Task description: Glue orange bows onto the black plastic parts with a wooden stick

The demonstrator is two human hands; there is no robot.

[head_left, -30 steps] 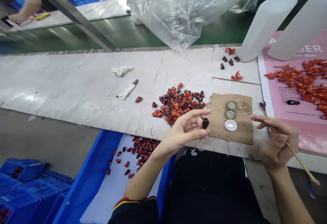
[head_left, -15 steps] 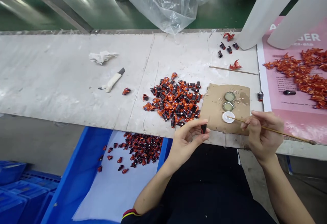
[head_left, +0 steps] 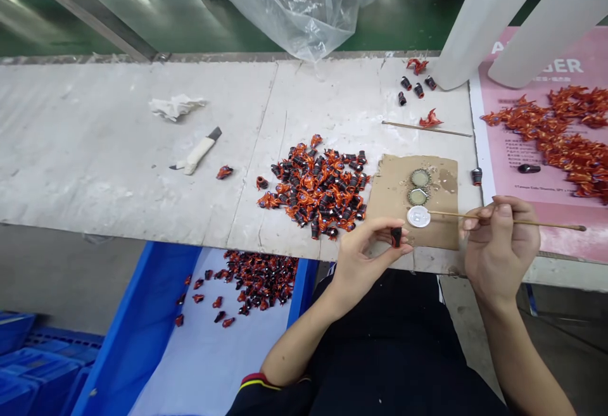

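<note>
My left hand (head_left: 368, 251) pinches a small dark cap piece (head_left: 396, 235) between thumb and fingers, just below the table's front edge. My right hand (head_left: 498, 245) grips a thin wooden stick (head_left: 536, 222), whose left tip rests at a white lid (head_left: 418, 216) on a piece of brown cardboard (head_left: 441, 226). Two metal bottle caps (head_left: 419, 187) lie above the lid on the cardboard. A pile of orange and black small parts (head_left: 317, 188) sits left of the cardboard.
A blue bin (head_left: 142, 334) below the table holds more dark red parts (head_left: 251, 277). A pink sheet (head_left: 522, 118) at the right carries orange parts (head_left: 565, 131). Two white bottles (head_left: 479, 17), a clear plastic bag (head_left: 313, 4), a white-handled knife (head_left: 194, 153) and a crumpled tissue (head_left: 173, 106) stand farther off.
My right hand swung the stick from pointing down-right to lying level, its tip now at the white lid. My left hand kept the dark piece and shifted slightly right and down.
</note>
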